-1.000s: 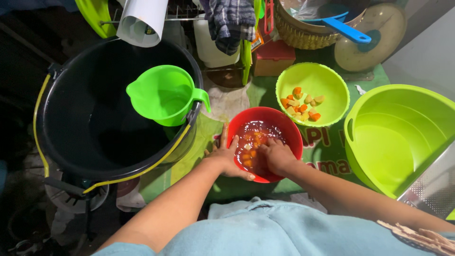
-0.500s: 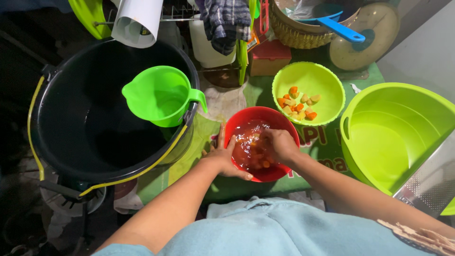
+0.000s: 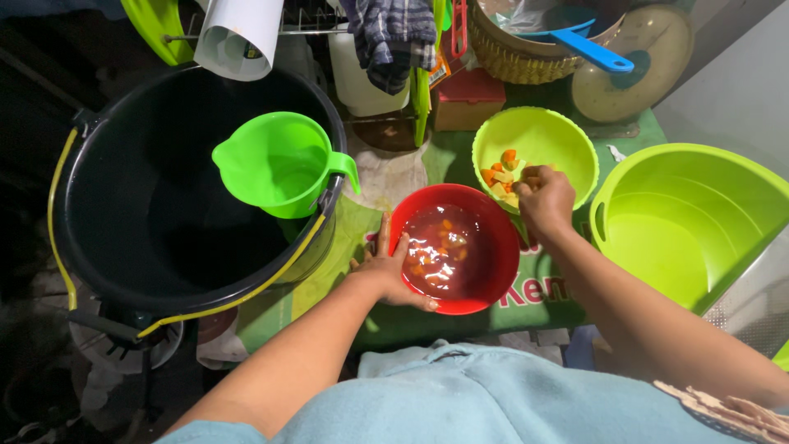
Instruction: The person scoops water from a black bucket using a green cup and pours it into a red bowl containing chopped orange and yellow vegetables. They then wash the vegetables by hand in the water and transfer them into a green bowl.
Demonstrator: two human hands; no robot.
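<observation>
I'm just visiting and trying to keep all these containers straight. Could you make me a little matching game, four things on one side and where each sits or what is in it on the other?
Things:
1. red bowl
2. small lime bowl
3. green jug
4. large lime basin

States:
A. hooked on the rim of the black bucket
B. holds water with floating pieces, left hand on its rim
C. nothing inside, far right
D. holds cut orange and yellow pieces, right hand over it

Pairs: 1-B, 2-D, 3-A, 4-C

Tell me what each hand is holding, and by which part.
Left hand grips the red bowl by its near-left rim. Right hand is over the small green bowl; any hold cannot be told.
</observation>
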